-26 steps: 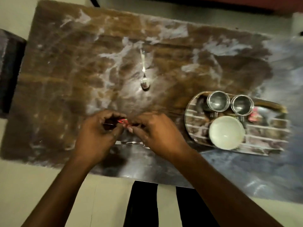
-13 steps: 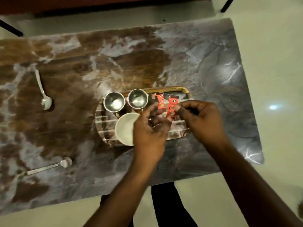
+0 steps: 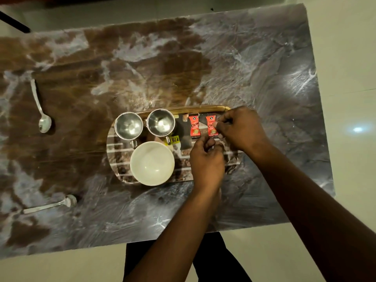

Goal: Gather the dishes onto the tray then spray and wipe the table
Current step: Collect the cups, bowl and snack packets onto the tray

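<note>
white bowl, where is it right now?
Head view: the white bowl sits on the near-left part of the tray, just in front of the two steel cups and left of the left hand.

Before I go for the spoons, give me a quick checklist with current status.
1. Both red sachets on the tray: ok.
2. Right hand free of the sachet: not ok, fingers on it.
3. Left hand empty: cannot tell, fingers curled.
4. Two steel cups and white bowl on tray: ok.
5. Spoons gathered: not ok, far spoon and near spoon lie on the table.
6. Spray bottle or cloth in view: not ok.
</note>
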Action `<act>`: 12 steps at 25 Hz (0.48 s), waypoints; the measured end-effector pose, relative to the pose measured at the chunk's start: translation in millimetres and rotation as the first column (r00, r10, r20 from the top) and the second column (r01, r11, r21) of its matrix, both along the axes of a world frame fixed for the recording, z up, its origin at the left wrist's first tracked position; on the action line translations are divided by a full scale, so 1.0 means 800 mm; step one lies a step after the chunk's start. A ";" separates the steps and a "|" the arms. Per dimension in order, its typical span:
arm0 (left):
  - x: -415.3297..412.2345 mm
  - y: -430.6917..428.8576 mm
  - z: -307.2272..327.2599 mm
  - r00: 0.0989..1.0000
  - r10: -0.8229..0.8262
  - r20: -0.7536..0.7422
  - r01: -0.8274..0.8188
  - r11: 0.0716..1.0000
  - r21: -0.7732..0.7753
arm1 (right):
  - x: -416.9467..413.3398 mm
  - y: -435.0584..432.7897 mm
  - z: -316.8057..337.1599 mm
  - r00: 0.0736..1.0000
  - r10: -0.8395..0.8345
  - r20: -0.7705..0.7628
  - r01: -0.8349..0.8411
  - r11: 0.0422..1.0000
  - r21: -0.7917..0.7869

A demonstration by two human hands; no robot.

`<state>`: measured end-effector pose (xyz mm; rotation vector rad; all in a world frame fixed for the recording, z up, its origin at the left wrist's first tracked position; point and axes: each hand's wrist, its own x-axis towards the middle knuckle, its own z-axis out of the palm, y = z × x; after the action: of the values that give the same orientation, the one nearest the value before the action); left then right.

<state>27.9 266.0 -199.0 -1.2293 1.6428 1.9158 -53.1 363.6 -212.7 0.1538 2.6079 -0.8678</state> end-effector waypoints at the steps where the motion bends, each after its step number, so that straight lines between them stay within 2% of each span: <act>1: -0.002 -0.001 -0.001 1.000 -0.009 0.001 0.009 1.000 -0.001 | -0.001 0.000 0.000 1.000 -0.008 -0.007 0.008 1.000 0.015; 7: 0.001 -0.007 0.024 0.999 -0.032 -0.024 0.033 0.999 0.024 | -0.001 -0.003 0.023 0.999 -0.049 0.000 0.049 0.997 0.053; 12: 0.026 -0.075 0.073 0.975 -0.091 -0.201 0.072 0.992 -0.100 | 0.005 -0.042 0.071 0.985 -0.141 -0.101 0.140 0.990 -0.020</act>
<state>49.0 205.7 -140.5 -1.0070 1.8733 1.9923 -49.0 329.8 -156.2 0.3009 2.7119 -0.9643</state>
